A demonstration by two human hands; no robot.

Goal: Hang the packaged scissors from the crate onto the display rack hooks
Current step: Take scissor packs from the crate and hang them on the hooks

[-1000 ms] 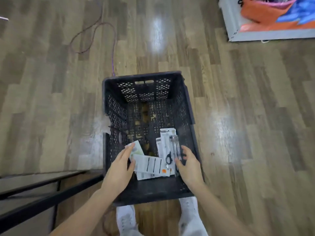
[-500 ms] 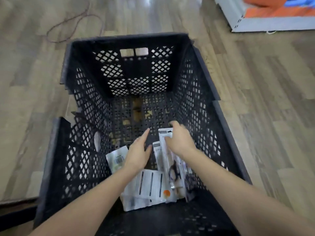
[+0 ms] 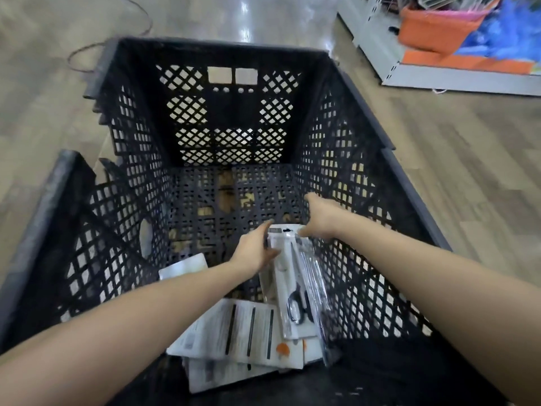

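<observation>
Scissors pack (image 3: 288,276) lies inside the crate (image 3: 363,118), atop other packs. Left hand (image 3: 254,250) touches its edge, fingers straight; right hand (image 3: 320,218) pinches the top. Advise lifting by the hang-hole end.

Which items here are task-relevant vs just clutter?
Job:
black crate
upright scissors pack
flat packs
left hand
right hand

Lying about:
cable on floor
white shelf base
orange bin
</observation>
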